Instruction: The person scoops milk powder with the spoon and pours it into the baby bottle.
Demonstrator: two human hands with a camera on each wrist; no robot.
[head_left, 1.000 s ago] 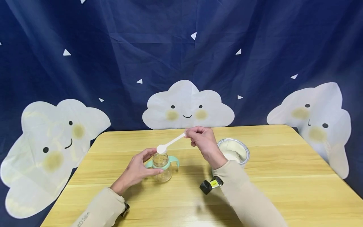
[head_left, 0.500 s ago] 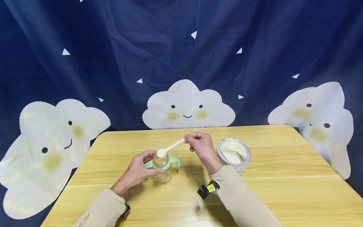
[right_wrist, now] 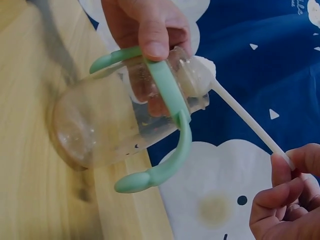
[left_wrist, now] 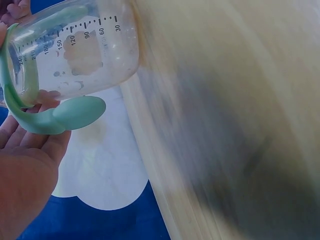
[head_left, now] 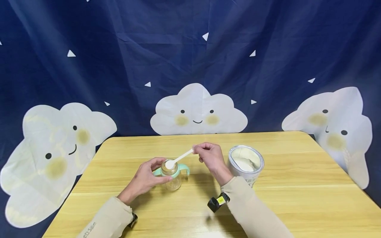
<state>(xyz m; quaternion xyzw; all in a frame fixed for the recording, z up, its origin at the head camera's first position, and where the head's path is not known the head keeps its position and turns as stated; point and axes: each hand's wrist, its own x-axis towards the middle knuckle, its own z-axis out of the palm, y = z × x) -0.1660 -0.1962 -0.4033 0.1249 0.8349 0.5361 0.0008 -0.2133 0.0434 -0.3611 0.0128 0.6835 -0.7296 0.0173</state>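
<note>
A clear baby bottle [head_left: 173, 183] with a mint-green two-handled ring stands uncapped on the table. My left hand [head_left: 143, 178] grips it round the neck, thumb in front and fingers behind. In the left wrist view, measuring marks run along the bottle wall [left_wrist: 90, 47]. My right hand [head_left: 210, 159] pinches the handle end of a white measuring scoop [head_left: 182, 156]. The scoop's bowl, holding white powder [right_wrist: 206, 64], sits in the bottle's mouth in the right wrist view. Seen there too, the right fingers [right_wrist: 285, 195] curl behind the pinch.
Right of the bottle, beyond my right wrist, stands an open tin [head_left: 245, 165] with white powder inside. The wooden table [head_left: 297, 172] ends at a dark blue curtain [head_left: 178, 49] printed with clouds. A black wrist camera [head_left: 218, 201] is strapped to my right wrist.
My right hand has come down slightly, lowering the scoop's bowl from above the rim into the bottle's mouth. The left hand keeps its grip on the bottle.
</note>
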